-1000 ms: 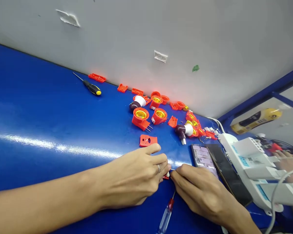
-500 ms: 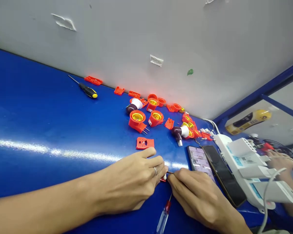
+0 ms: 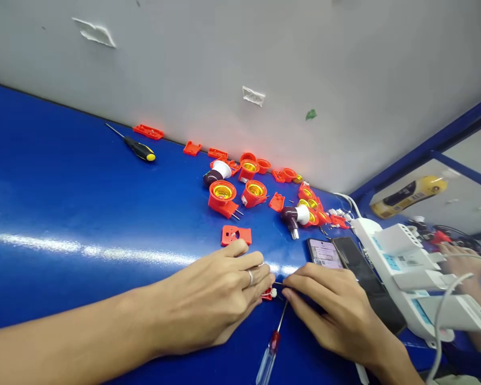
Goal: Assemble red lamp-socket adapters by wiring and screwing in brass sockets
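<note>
My left hand (image 3: 232,294), with a ring on one finger, is closed over a small red plastic part (image 3: 266,293) and presses it on the blue table. Most of that part is hidden under the fingers; a white bit (image 3: 273,293) shows at its edge. My right hand (image 3: 336,307) is closed, its fingertips at a thin metal piece (image 3: 279,283) that reaches toward the left fingers. Below them lies a screwdriver (image 3: 268,359) with a clear and red handle, its tip near my right thumb. A red cover plate (image 3: 236,235) lies just beyond my left hand.
Red lamp sockets (image 3: 223,198) and dark brown-white lamp holders (image 3: 295,217) lie along the wall, with a black-yellow screwdriver (image 3: 140,149) at left. Two phones (image 3: 324,253) and a white power strip (image 3: 385,262) are at right. Beyond the frame, another person's hand (image 3: 460,256) shows.
My right fingers have loosened from their bunched shape and drawn slightly right of the red part, so its white bit shows more. My left hand stays on the part. The view has shifted slightly.
</note>
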The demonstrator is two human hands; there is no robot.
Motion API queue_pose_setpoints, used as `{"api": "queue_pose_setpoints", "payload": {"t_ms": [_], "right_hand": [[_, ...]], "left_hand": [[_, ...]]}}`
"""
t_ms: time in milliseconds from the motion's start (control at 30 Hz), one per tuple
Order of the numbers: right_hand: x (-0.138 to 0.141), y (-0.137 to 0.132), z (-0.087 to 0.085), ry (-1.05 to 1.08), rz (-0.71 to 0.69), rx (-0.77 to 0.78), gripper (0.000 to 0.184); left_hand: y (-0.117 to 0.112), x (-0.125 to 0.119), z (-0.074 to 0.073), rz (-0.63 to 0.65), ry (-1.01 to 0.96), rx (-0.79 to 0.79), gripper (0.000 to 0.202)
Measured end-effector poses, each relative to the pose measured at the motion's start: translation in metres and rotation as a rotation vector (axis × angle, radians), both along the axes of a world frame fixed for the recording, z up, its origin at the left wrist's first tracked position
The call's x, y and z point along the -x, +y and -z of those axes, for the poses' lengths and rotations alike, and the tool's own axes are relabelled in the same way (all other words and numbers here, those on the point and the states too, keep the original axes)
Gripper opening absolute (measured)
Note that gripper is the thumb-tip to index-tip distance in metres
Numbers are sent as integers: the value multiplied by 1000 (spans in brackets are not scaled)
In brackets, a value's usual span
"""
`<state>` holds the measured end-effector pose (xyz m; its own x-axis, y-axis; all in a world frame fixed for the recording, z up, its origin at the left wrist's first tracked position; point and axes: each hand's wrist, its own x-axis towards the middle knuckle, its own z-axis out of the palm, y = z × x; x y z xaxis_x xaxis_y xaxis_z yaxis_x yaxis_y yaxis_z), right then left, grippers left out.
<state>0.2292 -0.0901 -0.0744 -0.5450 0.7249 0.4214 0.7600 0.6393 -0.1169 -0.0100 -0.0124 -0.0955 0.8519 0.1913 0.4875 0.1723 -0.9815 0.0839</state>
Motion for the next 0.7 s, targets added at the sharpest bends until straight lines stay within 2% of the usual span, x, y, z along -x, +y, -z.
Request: {"api": "queue_pose_setpoints", "payload": {"t_ms": [100,200,367,567,700], "right_hand": [[1,-2,-4,-22,11,-23,7],[-2,3,-8,-101,61,19,11],[-7,13,-9,-161,-34,135,19],[-3,15,-4,-185,-111,42,25],[-3,15,-2,-168,-113,38,28]], "left_hand": [[1,-1,-1,9,-17,76,26],[2,-2,0,11,-12,78,22],[1,-1,1,2,32,47,27],[0,0,0,-10,41,20,27],[1,0,1,1,38,48,25]]}}
